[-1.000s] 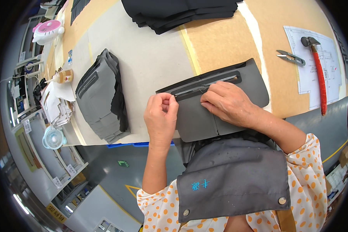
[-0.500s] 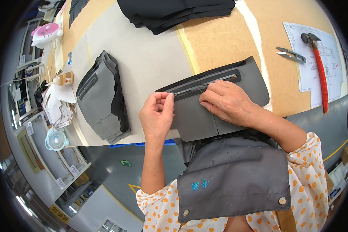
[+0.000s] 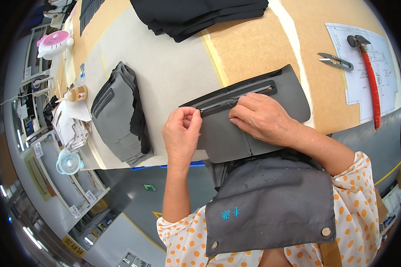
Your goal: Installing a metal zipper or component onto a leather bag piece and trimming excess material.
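Observation:
A dark grey fabric panel [image 3: 223, 142] lies at the table's front edge, with a long narrow slot near its far edge. Inside the slot runs a thin grey strip [image 3: 216, 106] that looks like a zipper. At the slot's left end, my left hand [image 3: 182, 129] has thumb and forefinger pinched together; what is between them is too small to name. My right hand [image 3: 260, 116] rests over the middle of the slot with fingers curled in, and its fingertips are partly hidden. A little dark thread or tape shows beside them.
Left of the panel lies a stack of grey pieces [image 3: 116, 118]; black fabric [image 3: 200, 18] lies at the far side. On the right are thread snips [image 3: 336, 62] and a red-handled hammer [image 3: 370, 80] on a paper pattern [image 3: 349, 84]. A glue bottle [image 3: 78, 93] and small fans [image 3: 69, 162] stand left.
My left hand's fingers have curled in more at the slot's left end. The right hand and the panel stay nearly in place; the view has shifted slightly.

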A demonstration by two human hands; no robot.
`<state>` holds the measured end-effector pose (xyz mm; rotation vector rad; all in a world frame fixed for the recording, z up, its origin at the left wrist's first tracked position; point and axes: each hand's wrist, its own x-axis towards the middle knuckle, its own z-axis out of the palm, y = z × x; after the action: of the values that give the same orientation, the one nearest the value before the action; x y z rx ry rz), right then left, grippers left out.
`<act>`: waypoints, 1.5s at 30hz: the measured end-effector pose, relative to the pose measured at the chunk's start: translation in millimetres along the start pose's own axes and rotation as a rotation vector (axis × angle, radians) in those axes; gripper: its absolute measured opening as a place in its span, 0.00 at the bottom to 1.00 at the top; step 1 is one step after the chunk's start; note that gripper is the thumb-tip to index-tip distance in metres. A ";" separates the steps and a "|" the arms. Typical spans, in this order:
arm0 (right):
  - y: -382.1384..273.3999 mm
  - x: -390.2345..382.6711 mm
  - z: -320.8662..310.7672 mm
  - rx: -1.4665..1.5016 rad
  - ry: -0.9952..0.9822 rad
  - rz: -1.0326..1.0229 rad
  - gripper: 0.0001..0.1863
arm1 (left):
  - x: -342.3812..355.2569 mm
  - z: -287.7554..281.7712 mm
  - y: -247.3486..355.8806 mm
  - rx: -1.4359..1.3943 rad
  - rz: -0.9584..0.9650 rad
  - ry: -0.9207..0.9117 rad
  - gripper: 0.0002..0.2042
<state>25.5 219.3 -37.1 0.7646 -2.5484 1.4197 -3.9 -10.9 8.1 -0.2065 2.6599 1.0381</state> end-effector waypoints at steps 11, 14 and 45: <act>-0.4 -1.4 1.1 -0.012 -0.009 0.006 0.07 | 1.8 -7.4 7.0 -0.148 -0.163 -0.100 0.08; -0.2 -0.9 1.8 -0.011 -0.014 0.011 0.07 | 2.0 -7.0 5.0 -0.142 -0.147 -0.097 0.07; 1.1 13.5 -44.3 0.026 -0.063 0.249 0.07 | 34.9 8.0 9.7 -0.034 0.495 0.052 0.15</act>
<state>7.4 251.3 -8.9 0.5166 -2.7586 1.5231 -37.7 0.5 -2.0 0.4482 2.8100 1.2258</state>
